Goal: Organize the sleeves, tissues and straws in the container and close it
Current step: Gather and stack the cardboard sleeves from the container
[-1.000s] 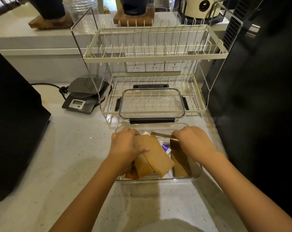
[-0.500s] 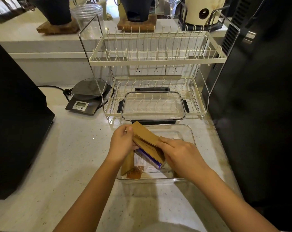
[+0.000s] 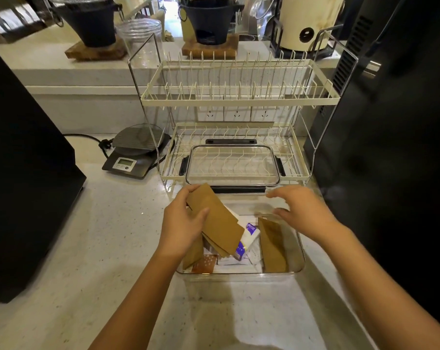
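Note:
A clear plastic container (image 3: 298, 261) sits on the counter in front of me. My left hand (image 3: 182, 223) grips a stack of brown cardboard sleeves (image 3: 217, 219), tilted over the container's left half. A white and blue tissue pack (image 3: 248, 238) lies under them. One more brown sleeve (image 3: 273, 245) leans in the right half. My right hand (image 3: 303, 210) hovers over the far right rim, fingers spread and blurred, holding nothing that I can make out. The clear lid with black clips (image 3: 232, 164) rests on the drying rack's lower shelf behind the container. White papers and a small brown packet (image 3: 205, 263) lie on the container's floor.
A two-tier cream wire drying rack (image 3: 239, 99) stands right behind the container. A digital scale (image 3: 135, 157) sits at the left of it. Black appliances flank both sides, one at the left (image 3: 24, 173), one at the right (image 3: 390, 122). A raised ledge holds pots and a clear cup (image 3: 140, 34).
My right hand has let go of the sleeves and moved right, to the far right rim. One sleeve now leans in the right half. My left hand keeps the stack.

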